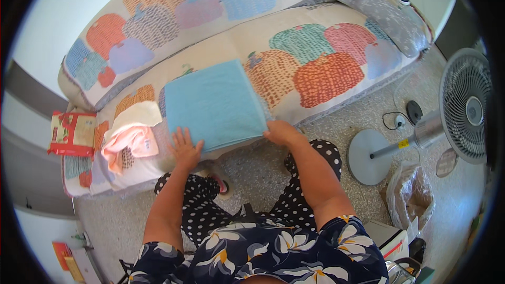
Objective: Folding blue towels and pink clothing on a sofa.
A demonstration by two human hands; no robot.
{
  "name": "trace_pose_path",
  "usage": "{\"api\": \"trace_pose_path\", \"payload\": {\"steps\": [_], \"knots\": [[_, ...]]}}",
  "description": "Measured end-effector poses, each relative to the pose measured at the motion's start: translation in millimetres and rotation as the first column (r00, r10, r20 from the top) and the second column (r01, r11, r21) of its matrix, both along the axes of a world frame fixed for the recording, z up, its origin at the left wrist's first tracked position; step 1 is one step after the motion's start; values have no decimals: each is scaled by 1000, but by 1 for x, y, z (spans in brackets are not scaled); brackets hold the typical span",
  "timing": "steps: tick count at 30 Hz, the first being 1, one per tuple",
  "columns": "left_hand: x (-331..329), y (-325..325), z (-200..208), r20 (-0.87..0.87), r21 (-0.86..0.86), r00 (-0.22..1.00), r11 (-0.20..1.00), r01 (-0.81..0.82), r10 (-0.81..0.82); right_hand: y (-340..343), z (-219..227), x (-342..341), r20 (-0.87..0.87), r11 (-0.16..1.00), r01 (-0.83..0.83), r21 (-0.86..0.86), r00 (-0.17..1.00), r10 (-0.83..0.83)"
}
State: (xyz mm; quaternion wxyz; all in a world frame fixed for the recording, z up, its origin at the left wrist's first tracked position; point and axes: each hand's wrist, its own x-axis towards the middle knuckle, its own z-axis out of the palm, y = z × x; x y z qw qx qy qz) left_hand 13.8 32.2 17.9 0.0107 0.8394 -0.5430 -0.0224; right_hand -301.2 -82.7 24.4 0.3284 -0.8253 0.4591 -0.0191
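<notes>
A blue towel (215, 102), folded into a flat square, lies on the sofa seat in front of me. My left hand (185, 150) rests on its near left corner, palm down with the fingers spread. At the near right corner, my right hand (282, 133) is closed on the towel's edge, thumb and fingers together. To the left of the blue towel lie a crumpled pink towel (131, 142) and a cream cloth (138, 114), partly overlapping.
A red and cream package (73, 134) sits at the sofa's left end. A grey pillow (379, 16) leans at the right end of the pumpkin-patterned sofa cover (329, 79). On the floor at right stand a fan (371, 158), a lined bin (410, 192) and a white box (386, 236).
</notes>
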Motion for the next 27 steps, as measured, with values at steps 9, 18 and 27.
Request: {"api": "trace_pose_path", "payload": {"steps": [9,18,27], "knots": [[19,-5,18,-71,39,982,983,178,-175,3,-8,3,4,999,36,-35,999,-36],[41,-31,13,-26,-97,979,975,198,-202,3,-1,10,-70,999,32,10,997,-31],[60,-50,12,-85,-180,975,966,186,-204,-5,14,17,-185,993,37,114,983,-15]]}}
